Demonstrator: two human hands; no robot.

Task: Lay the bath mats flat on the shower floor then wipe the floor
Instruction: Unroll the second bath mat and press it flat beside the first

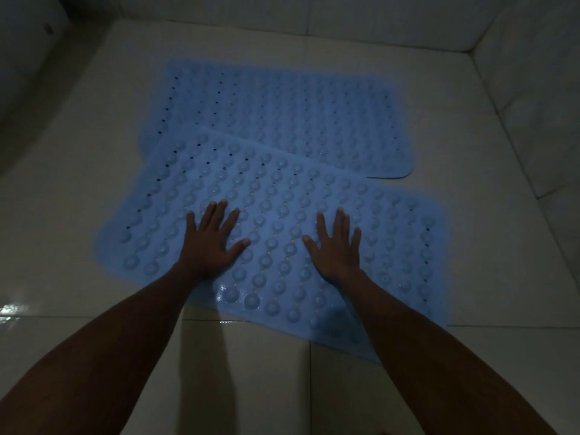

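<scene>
Two light blue rubber bath mats with round bumps and small holes lie on the pale tiled shower floor (78,171). The far mat (282,111) lies flat near the back wall. The near mat (282,196) lies at a slant, and its far edge overlaps the far mat. My left hand (208,243) rests palm down on the near mat, left of its middle, fingers spread. My right hand (337,246) lies flat on the same mat to the right, fingers also spread. Neither hand holds anything.
Tiled walls (527,73) close the floor at the back and right, meeting in the far right corner. A dark wall section stands at the far left (28,58). A wet shine shows on the tiles at the near left (12,310). The light is dim.
</scene>
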